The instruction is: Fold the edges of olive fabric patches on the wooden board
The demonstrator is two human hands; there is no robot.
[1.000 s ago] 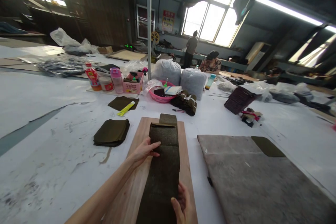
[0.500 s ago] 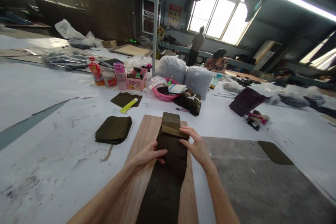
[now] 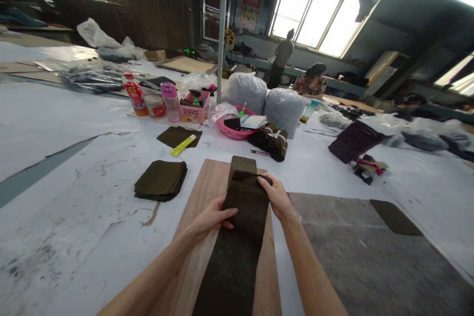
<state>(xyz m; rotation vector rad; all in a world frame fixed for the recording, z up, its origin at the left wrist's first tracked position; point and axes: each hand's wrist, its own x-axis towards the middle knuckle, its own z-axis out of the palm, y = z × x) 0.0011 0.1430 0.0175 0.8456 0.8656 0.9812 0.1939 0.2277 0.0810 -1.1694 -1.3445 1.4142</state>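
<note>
A long dark olive fabric strip (image 3: 231, 252) runs up a wooden board (image 3: 185, 256) toward an olive block-like piece (image 3: 243, 163) at the board's far end. My left hand (image 3: 213, 217) grips the strip's left edge, thumb on top and fingers underneath. With thumb and fingers pinched, my right hand (image 3: 277, 195) holds the strip's far right corner, raised slightly off the board. The strip's far end covers the lower part of the block-like piece. Left of the board lies a stack of olive fabric pieces (image 3: 160, 180).
A yellow tube (image 3: 182, 145) lies on another olive piece beyond the stack. Farther back stand a pink basket (image 3: 237, 133), a pink box (image 3: 193, 111) and bottles. Small thread snips (image 3: 259, 152) lie near rolled fabric bundles (image 3: 272, 143). A grey sheet (image 3: 355, 252) spreads at right. Two people are in the background.
My right hand has closed on the strip's far corner and lifted it. The lighter folded edge at the strip's far end no longer shows. My left hand stays nearly in place.
</note>
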